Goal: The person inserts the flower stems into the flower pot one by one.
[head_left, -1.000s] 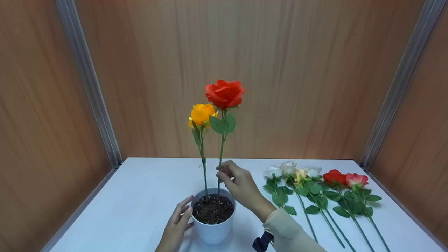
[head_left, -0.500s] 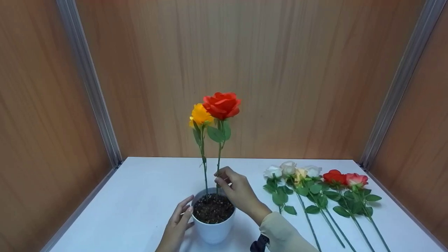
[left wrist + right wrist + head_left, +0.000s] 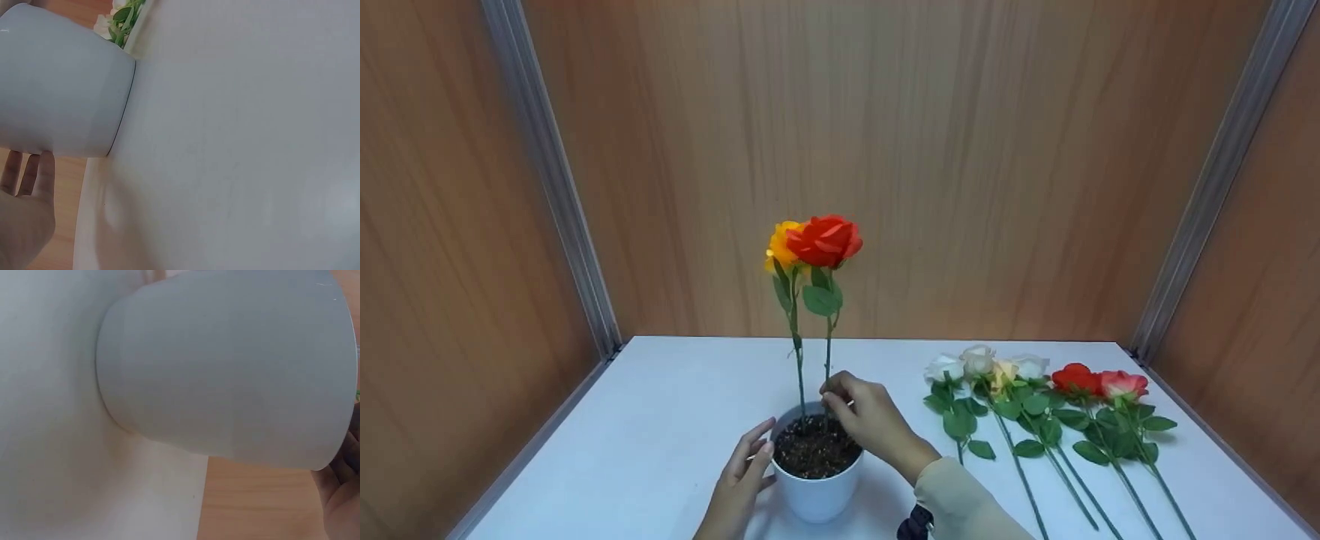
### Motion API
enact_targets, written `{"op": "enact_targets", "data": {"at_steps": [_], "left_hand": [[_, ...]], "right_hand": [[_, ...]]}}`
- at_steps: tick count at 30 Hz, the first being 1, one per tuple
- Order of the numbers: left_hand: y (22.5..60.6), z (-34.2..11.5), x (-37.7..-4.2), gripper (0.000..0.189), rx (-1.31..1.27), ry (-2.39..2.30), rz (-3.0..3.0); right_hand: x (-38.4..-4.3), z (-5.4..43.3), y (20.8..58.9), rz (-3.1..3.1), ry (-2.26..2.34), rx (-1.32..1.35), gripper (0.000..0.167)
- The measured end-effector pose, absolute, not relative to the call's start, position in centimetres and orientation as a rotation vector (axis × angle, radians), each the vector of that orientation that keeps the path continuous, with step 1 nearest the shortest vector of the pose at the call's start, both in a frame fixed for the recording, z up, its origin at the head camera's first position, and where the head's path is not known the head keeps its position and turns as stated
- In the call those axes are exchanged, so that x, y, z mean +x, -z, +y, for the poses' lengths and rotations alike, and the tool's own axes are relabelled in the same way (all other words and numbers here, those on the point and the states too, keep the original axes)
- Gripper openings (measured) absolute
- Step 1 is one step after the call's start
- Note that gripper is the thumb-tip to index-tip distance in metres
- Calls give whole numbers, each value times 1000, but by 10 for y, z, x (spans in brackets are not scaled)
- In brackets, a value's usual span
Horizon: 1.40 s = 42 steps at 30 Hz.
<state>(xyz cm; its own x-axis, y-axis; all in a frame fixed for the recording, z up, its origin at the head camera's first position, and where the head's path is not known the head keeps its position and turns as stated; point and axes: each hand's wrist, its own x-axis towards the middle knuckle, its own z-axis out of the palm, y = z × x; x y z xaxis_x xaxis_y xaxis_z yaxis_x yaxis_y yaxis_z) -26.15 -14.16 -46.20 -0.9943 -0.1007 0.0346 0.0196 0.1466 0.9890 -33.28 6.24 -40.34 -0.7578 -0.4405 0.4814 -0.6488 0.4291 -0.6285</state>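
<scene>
A white pot (image 3: 817, 499) of dark soil (image 3: 816, 450) stands on the table. My left hand (image 3: 741, 480) rests fairly straight fingers against its left side; in the left wrist view these fingers (image 3: 44, 174) touch the pot wall (image 3: 62, 84). My right hand (image 3: 874, 420) pinches the stem of a red rose (image 3: 826, 241) low down, just over the soil at the pot's right rear. The stem's lower end is hidden behind the fingers. Left of it a yellow rose (image 3: 781, 244) stands upright in the soil, its bloom partly covered by the red one.
Several roses lie on the right of the white table (image 3: 660, 420): white blooms (image 3: 945, 367), a pale yellow one (image 3: 1003, 373), a red one (image 3: 1078, 379) and a pink one (image 3: 1125, 385), stems towards the front. Wood panels (image 3: 922, 150) enclose the back and sides.
My right hand has moved down with the red rose, whose bloom has sunk and shifted slightly left, now overlapping the yellow bloom. The left hand and the pot have stayed put.
</scene>
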Motion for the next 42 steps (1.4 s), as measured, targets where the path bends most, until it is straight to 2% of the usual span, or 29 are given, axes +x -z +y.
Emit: {"op": "enact_targets", "data": {"at_steps": [12,22,32,42], "left_hand": [[463,-140,-261,66,107,1984,-2298],[461,-140,-259,63,78,1980,-2307],[460,-141,-261,64,88,1999,-2309],[462,-141,-261,64,88,1996,-2306]], "right_hand": [[-337,64,398,-2553,-1098,930,6],[-337,63,393,-2629,-1060,895,14],[-336,64,385,-2705,-1003,958,6],[-334,63,383,-2746,-982,987,8]]}}
